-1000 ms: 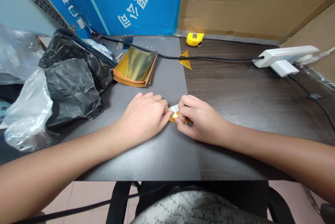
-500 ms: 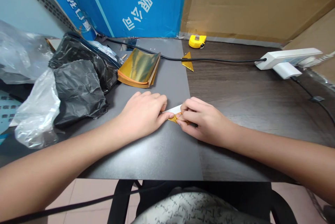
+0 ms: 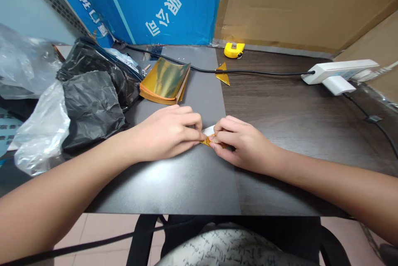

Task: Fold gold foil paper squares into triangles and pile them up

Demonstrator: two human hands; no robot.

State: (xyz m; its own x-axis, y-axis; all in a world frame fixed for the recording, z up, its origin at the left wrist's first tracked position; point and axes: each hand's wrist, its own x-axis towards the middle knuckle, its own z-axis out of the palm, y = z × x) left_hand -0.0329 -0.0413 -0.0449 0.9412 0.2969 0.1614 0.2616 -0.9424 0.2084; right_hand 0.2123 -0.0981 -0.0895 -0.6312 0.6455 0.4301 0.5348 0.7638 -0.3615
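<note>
Between my hands, low on the desk, lies a partly folded sheet of gold foil paper [image 3: 206,140], its white back showing along the far side. My left hand [image 3: 177,131] has its fingers closed on the paper's left end. Closed over the right part is my right hand [image 3: 234,138], thumb and fingertips pressed to the gold fold. Both hands hide much of the sheet. Beyond my left hand rests a stack of gold foil sheets [image 3: 166,78]. A folded gold triangle [image 3: 223,76] lies farther back, under a black cable.
The black cable [image 3: 264,72] crosses the desk to a white power strip [image 3: 338,67] at right. A yellow tape measure [image 3: 234,50] sits by the cardboard at the back. Crumpled black plastic [image 3: 93,104] and clear plastic bags [image 3: 43,129] crowd the left side.
My left hand has shifted its grip: the thumb that lay stretched along the paper is now drawn back, with fingertips at the left end. My right hand stays almost still.
</note>
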